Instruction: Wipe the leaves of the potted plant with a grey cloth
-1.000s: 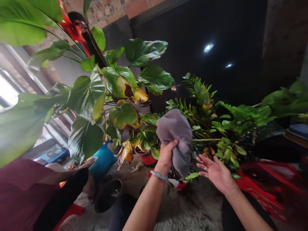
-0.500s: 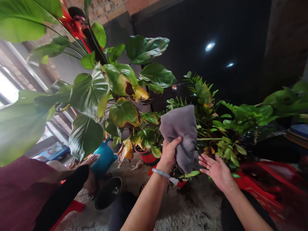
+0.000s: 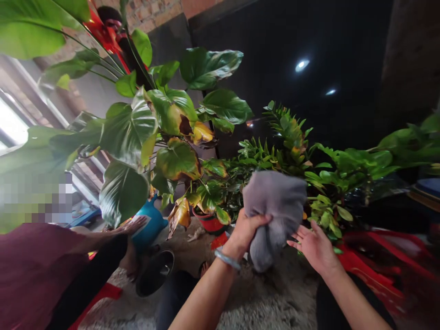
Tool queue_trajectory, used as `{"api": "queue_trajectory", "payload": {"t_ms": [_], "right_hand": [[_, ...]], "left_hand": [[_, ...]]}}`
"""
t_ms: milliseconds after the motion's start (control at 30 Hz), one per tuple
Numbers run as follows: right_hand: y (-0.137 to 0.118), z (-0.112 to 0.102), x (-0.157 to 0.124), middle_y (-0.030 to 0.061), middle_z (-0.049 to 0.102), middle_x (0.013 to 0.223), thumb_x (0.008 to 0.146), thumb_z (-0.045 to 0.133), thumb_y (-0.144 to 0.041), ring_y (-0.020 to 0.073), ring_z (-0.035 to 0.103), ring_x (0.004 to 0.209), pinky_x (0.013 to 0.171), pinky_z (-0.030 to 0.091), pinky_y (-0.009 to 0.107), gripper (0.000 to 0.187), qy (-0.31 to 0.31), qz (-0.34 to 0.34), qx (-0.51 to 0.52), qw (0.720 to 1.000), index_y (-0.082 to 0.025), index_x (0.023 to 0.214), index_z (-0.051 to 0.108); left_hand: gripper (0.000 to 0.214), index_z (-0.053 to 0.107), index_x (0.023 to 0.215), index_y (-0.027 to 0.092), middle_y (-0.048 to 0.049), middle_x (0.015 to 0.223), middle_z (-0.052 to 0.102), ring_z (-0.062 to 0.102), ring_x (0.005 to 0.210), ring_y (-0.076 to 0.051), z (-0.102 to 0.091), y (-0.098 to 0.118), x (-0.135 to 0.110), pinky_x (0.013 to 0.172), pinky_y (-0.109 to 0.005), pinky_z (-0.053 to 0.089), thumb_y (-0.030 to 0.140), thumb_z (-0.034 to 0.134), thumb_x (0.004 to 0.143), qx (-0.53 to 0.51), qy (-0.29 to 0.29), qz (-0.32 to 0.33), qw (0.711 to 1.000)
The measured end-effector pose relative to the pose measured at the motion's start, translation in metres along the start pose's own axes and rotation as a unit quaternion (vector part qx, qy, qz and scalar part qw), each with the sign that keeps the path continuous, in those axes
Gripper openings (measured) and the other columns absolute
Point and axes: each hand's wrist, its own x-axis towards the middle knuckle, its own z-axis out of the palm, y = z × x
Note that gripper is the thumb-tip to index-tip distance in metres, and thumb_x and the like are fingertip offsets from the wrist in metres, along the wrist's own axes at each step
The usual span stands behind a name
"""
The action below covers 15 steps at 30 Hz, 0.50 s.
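A crumpled grey cloth (image 3: 275,197) hangs from my left hand (image 3: 249,229), its thumb pressed over the near side and a bracelet on the wrist. My right hand (image 3: 314,245) is just right of the cloth's lower edge, palm up with fingers apart; its fingertips come close to the cloth, and I cannot tell whether they touch. Behind the cloth stand low leafy green plants (image 3: 285,137). Left of it rises a large broad-leaved plant (image 3: 130,130) with some yellowed, browned leaves, near a red pot (image 3: 209,223).
At the left a seated person in a maroon top (image 3: 37,270) rests a hand on a blue container (image 3: 149,224). A black bucket (image 3: 154,275) stands on the floor. On the right is a red bag (image 3: 374,270). A dark panel (image 3: 309,36) closes off the back.
The cloth has swung right and slightly down with my left hand, spreading toward my right hand. My right hand has shifted only slightly.
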Motion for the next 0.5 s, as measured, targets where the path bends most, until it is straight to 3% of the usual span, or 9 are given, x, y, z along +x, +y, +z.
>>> {"api": "queue_trajectory", "payload": {"t_ms": [67,133,267,333,400,500], "right_hand": [[0.001,-0.001,0.001,0.0136,0.075,0.104,0.074,0.058,-0.068,0.0351,0.063,0.108,0.082,0.051,0.048,0.051,-0.003,-0.008,0.001,1.000,-0.024,0.095,0.074],[0.001,-0.001,0.001,0.0128,0.076,0.103,0.076,0.057,-0.067,0.0331,0.063,0.105,0.080,0.051,0.045,0.050,0.002,-0.010,0.007,1.000,-0.024,0.095,0.074],[-0.001,-0.001,-0.001,0.0122,0.076,0.103,0.074,0.056,-0.069,0.0328,0.064,0.105,0.078,0.052,0.044,0.052,0.006,0.003,-0.010,1.000,-0.024,0.095,0.075],[-0.002,-0.001,-0.002,0.0135,0.075,0.108,0.074,0.054,-0.070,0.0344,0.062,0.110,0.081,0.051,0.045,0.057,-0.001,0.007,-0.024,1.000,-0.024,0.099,0.075],[-0.002,-0.001,-0.004,0.0144,0.075,0.109,0.074,0.056,-0.069,0.0351,0.061,0.113,0.082,0.050,0.045,0.056,-0.005,0.005,-0.021,1.000,-0.023,0.099,0.075],[0.000,0.002,-0.005,0.0152,0.076,0.105,0.074,0.060,-0.065,0.0345,0.064,0.107,0.080,0.051,0.044,0.050,-0.009,-0.009,-0.007,1.000,-0.022,0.093,0.076]], "left_hand": [[0.037,0.074,0.079,0.014,-0.0046,0.073,0.072,0.062,0.068,-0.021,0.007,0.005,0.016,0.070,-0.033,0.050,0.024,0.079,0.044,-0.030,0.047,0.033,0.998],[0.030,0.073,0.073,0.014,-0.0038,0.068,0.071,0.060,0.064,-0.020,0.003,-0.009,0.020,0.066,-0.032,0.049,0.021,0.078,0.045,-0.004,0.085,0.019,0.996],[0.017,0.073,0.064,0.016,-0.0017,0.062,0.070,0.059,0.060,-0.019,-0.033,-0.060,-0.012,0.063,-0.031,0.048,0.012,0.076,0.048,0.117,0.068,-0.086,0.987],[0.015,0.072,0.061,0.017,-0.0001,0.059,0.069,0.059,0.058,-0.018,-0.053,-0.071,-0.032,0.062,-0.030,0.047,0.010,0.076,0.048,0.143,0.046,-0.132,0.980],[0.015,0.073,0.062,0.016,-0.0001,0.059,0.069,0.059,0.057,-0.017,-0.065,-0.061,-0.042,0.062,-0.029,0.047,0.009,0.076,0.048,0.136,0.027,-0.137,0.981],[0.026,0.075,0.071,0.012,-0.0033,0.066,0.072,0.062,0.059,-0.018,-0.068,-0.018,-0.034,0.063,-0.029,0.049,0.015,0.081,0.046,0.076,0.022,-0.071,0.994]]}}
